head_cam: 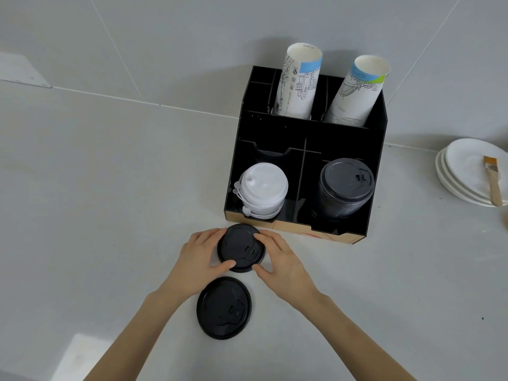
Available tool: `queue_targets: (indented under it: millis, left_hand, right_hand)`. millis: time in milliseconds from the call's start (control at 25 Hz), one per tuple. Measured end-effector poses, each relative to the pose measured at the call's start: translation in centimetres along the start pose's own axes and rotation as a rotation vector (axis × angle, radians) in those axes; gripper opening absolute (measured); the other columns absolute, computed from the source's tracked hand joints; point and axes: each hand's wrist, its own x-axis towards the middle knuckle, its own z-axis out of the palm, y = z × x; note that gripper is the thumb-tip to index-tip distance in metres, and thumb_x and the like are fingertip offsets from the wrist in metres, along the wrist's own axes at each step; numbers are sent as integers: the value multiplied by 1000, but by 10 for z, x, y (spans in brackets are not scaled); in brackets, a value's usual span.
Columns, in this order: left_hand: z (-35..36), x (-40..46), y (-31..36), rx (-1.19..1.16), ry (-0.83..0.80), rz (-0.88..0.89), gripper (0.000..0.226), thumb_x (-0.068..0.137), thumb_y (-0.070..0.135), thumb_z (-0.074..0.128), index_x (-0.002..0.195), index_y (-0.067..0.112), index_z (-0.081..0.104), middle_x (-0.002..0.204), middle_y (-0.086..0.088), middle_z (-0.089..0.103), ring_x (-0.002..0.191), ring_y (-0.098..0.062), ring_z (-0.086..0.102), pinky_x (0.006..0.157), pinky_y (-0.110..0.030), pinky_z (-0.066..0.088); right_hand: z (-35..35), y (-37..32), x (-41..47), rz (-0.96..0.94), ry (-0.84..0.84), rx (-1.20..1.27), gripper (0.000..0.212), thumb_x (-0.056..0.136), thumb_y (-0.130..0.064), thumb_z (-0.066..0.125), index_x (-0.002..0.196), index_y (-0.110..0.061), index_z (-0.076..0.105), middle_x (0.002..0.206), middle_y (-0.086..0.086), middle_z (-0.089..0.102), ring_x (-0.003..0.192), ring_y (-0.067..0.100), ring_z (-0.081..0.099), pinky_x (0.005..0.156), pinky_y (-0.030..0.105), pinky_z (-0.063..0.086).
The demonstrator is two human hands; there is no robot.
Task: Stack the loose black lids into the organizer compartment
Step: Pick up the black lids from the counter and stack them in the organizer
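Note:
A loose black lid (241, 247) lies on the counter just in front of the black organizer (308, 133). My left hand (199, 259) grips its left edge and my right hand (280, 261) grips its right edge, thumbs and fingers on the rim. A second loose black lid (224, 307) lies flat on the counter below, between my forearms, untouched. The organizer's front right compartment holds a tall stack of black lids (343, 188). Its front left compartment holds a stack of white lids (261, 192).
Two stacks of printed paper cups (298, 81) (357, 92) stand tilted in the organizer's back compartments. A pile of white plates (467, 174) with a wooden brush (493, 180) on top sits at the right edge. A wall rises close behind the organizer.

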Motion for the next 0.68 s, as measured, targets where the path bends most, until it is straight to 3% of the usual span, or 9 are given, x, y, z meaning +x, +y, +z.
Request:
queue_targets:
  millis: [320,480,680]
  left_hand:
    - [0,-7,9,-79,-34,27,97,52,67,36,135,19,26,141,-2,35,127,-21,32,108,-37,29]
    - [-3,-10,19,-91,-21,86,85,62,57,50,135,20,26,141,-2,34,127,-18,31,108,-32,26]
    - [-6,-13,41,-157,81,140,89,55,67,42,132,23,32,128,7,37,120,-14,36,103,-26,27]
  right_hand:
    - [-4,2,-6,-23,31,31,52,82,-14,58,130,-14,36,137,3,40,125,16,38,103,20,28]
    - [-14,4,-13,-33,52,56,51,83,-16,57,130,-17,35,137,-1,40,125,12,38,100,15,26]
    - [-32,4,-25,-60,133,97,49,84,-18,56,130,-18,36,133,-1,43,120,9,43,99,13,30]
